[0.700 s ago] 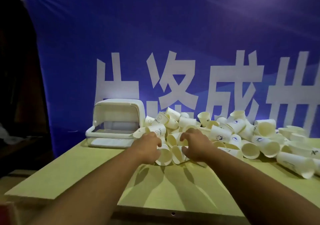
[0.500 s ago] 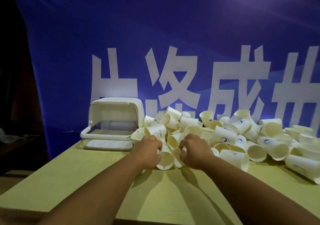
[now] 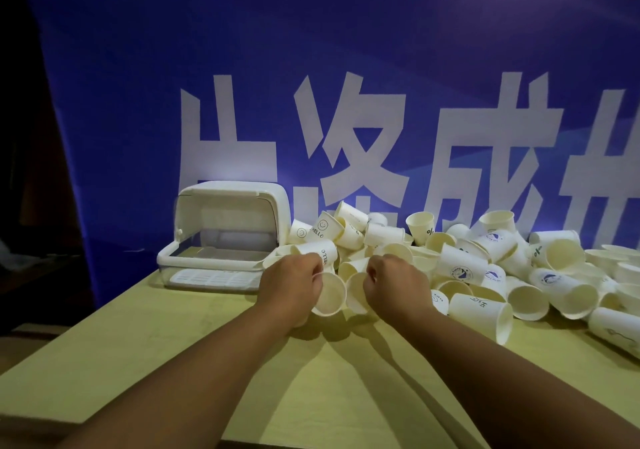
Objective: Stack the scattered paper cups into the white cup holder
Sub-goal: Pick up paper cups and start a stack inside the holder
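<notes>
Both hands have risen slightly at the near edge of the pile (image 3: 485, 261) on the table (image 3: 294, 389): the left hand (image 3: 292, 286) curls round a cup (image 3: 329, 295) lying with its mouth toward us, and the right hand (image 3: 398, 284) is curled on a second cup (image 3: 356, 293) just beside it. I judge that pulling these out could roll loosely leaning neighbours off the table, or crush a soft wall. Fingertips are hidden behind the knuckles, the holder (image 3: 239, 190) stands open at far left with its inside unclear, and the pile is cut off at the right.
</notes>
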Demonstrator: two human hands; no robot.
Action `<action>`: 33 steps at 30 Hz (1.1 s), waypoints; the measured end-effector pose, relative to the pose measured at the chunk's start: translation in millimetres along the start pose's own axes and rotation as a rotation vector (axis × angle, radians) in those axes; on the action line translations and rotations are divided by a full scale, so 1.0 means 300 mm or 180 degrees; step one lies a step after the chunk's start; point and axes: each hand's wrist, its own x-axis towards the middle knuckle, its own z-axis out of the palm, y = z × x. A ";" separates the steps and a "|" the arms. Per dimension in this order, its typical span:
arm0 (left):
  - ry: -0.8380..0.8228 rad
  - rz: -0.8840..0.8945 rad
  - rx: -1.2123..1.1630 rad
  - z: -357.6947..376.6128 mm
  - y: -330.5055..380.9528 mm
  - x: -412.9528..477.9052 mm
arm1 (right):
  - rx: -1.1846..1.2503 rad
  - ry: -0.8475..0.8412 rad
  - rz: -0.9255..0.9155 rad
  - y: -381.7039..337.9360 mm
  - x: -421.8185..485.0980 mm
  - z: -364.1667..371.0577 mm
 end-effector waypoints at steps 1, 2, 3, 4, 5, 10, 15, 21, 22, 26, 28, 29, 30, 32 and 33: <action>0.0050 -0.0036 -0.0087 -0.017 -0.003 0.003 | 0.0063 0.0058 0.0043 -0.001 0.005 -0.012; 0.0097 -0.0066 -0.0146 -0.035 -0.010 0.006 | 0.0148 0.0106 0.0102 -0.004 0.007 -0.024; 0.0137 -0.0090 -0.0180 -0.054 -0.016 0.009 | 0.0269 0.0179 0.0161 -0.007 0.009 -0.036; 0.0179 -0.0122 -0.0216 -0.071 -0.025 0.010 | 0.0388 0.0261 0.0224 -0.011 0.010 -0.044; 0.0220 -0.0182 -0.0312 -0.088 -0.036 0.012 | 0.0525 0.0312 0.0281 -0.016 0.011 -0.051; 0.0399 -0.0635 -0.1094 -0.173 -0.118 0.033 | 0.1438 0.0541 0.0591 -0.047 0.042 -0.067; 0.0671 -0.0903 -0.1219 -0.244 -0.214 0.042 | 0.2251 0.0684 0.0869 -0.107 0.078 -0.058; 0.0739 -0.1033 -0.1335 -0.276 -0.333 0.075 | 0.2877 0.0929 0.0721 -0.228 0.138 -0.042; 0.0700 -0.1024 -0.1286 -0.273 -0.352 0.084 | 0.2935 0.0910 0.0684 -0.247 0.154 -0.037; 0.0500 -0.1001 -0.1063 -0.230 -0.423 0.129 | 0.2931 0.0699 0.0451 -0.320 0.233 -0.003; 0.0534 -0.1003 -0.0918 -0.194 -0.452 0.153 | 0.2869 0.0641 0.0329 -0.355 0.271 0.018; 0.0591 -0.1011 -0.0827 -0.173 -0.465 0.164 | 0.2822 0.0614 0.0296 -0.371 0.289 0.031; 0.0643 -0.1039 -0.0734 -0.157 -0.471 0.174 | 0.2760 0.0582 0.0284 -0.385 0.308 0.046; 0.0705 -0.1140 -0.0559 -0.125 -0.484 0.193 | 0.2651 0.0522 0.0295 -0.408 0.345 0.078; 0.0708 -0.1187 -0.0470 -0.109 -0.490 0.203 | 0.2648 0.0508 0.0310 -0.415 0.364 0.094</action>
